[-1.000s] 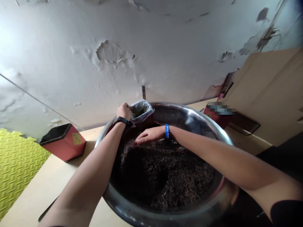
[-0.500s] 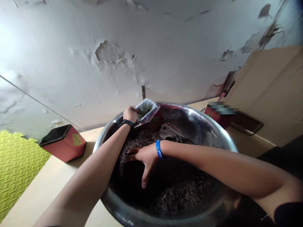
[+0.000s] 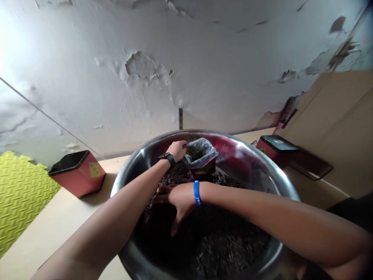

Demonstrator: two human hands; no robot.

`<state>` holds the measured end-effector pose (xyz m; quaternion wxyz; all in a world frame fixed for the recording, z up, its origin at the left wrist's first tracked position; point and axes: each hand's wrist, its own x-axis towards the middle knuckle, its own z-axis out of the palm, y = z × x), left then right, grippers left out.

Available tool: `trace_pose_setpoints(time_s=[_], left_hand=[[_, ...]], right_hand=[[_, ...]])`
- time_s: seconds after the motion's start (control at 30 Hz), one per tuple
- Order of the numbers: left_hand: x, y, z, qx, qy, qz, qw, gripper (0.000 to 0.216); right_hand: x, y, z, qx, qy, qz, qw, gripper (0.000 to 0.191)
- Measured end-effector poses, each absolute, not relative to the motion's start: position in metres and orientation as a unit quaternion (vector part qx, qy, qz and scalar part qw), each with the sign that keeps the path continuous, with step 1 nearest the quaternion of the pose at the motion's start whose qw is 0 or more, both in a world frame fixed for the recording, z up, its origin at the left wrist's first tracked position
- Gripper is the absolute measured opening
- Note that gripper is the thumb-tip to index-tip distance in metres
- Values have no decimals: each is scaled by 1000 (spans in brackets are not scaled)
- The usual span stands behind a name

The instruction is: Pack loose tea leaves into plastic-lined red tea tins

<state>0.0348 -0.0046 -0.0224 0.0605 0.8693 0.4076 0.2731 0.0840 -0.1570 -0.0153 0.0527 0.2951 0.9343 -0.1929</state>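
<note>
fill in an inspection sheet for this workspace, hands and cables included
Surface: pale tabletop, under a large metal basin.
Job's things: basin holds dark loose material and a lined pot, red with a clear plastic liner.
Clutter: another red pot at left; red container at right.
Hands: left hand grips the lined pot's rim; right hand, fingers spread, is inside the basin at the material.
Cables: thin dark line slants across the wall; cannot tell whether cable or seam.
Surroundings: peeling wall, yellow mat, brown panel.

Wall (image 3: 101,39): brightest upper left, dimming rightward to a dark corner.
Basin (image 3: 276,175): glare on rim.
Dark bits (image 3: 230,249): deep in shadow, slightly soft.
Bench (image 3: 37,229): shadowed beside the red pot (image 3: 80,179).
Right forearm (image 3: 262,206): stretched toward the edge.
</note>
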Motion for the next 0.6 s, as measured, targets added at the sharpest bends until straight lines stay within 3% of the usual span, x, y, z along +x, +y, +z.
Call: trace_pose_setpoints(time_s=[0.2, 0.47, 0.6], left_hand=[[22, 0, -12, 879, 400, 259, 30, 21], [27, -4, -6, 908, 325, 250, 81, 29], [30, -12, -6, 903, 371, 174, 131, 29]], right_hand=[[80, -154, -16, 292, 949, -104, 55, 66], [81, -150, -7, 254, 964, -55, 58, 46], [81, -150, -6, 256, 963, -64, 58, 42]])
